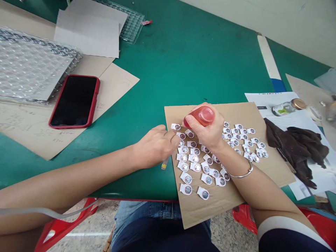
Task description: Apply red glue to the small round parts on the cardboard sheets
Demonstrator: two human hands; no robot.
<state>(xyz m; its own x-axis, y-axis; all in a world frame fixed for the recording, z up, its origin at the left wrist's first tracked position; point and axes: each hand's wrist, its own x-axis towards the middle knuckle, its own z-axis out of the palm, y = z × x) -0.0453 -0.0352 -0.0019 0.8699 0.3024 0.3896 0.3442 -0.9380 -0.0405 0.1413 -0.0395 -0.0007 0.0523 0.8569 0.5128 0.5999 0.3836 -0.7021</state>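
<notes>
My right hand (pixel 206 131) is wrapped round a translucent red bottle (pixel 204 115), tilted over a sheet of brown card (pixel 252 112). Its lower end is hidden from me. Just to the left, my left hand (pixel 160 145) is closed on a slim clear tube with a yellowish end (pixel 165 163), which pokes out below the fingers. What the fingertips touch at the card's left edge cannot be made out. Many small white tabs, each bearing a round silver disc (pixel 186 177), lie in rough rows on the card. My right forearm covers some of them.
A phone in a red case (pixel 75 101) and clear bubbled plastic trays (pixel 31 66) lie at left on brown paper. To the right are a dark brown cloth (pixel 301 147), printed sheets (pixel 254 99) and a small glass jar (pixel 288 106). Red stools (pixel 245 218) stand below the green table (pixel 183 59).
</notes>
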